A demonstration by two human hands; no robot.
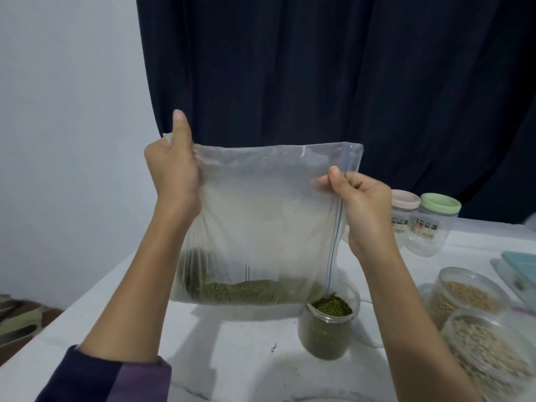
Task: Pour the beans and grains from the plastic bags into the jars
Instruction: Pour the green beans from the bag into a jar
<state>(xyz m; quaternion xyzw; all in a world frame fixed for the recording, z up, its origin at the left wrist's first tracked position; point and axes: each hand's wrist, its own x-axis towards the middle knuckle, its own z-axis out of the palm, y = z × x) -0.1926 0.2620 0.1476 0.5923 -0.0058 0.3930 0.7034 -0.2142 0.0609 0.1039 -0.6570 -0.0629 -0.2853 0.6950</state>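
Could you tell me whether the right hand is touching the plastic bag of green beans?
Touching. The head view shows the right hand pinching the plastic bag at its zip edge, thumb pressed on the film.

Left hand (174,166): gripped the upper left corner of a large clear plastic zip bag (261,216), thumb raised.
Right hand (362,204): pinched the bag's right edge along its blue zip line.
Bag: hung turned sideways above the white bench (240,343), small green beans (246,291) pooled along its bottom.
Open clear jar (327,326): stood under the bag's lower right corner, filled with green beans nearly to the rim.
Right side: two open clear jars of pale grains (470,294).
Back: two empty clear jars, one pink-lidded (404,211), one green-lidded (435,224).
Backdrop: dark navy curtain (348,68).
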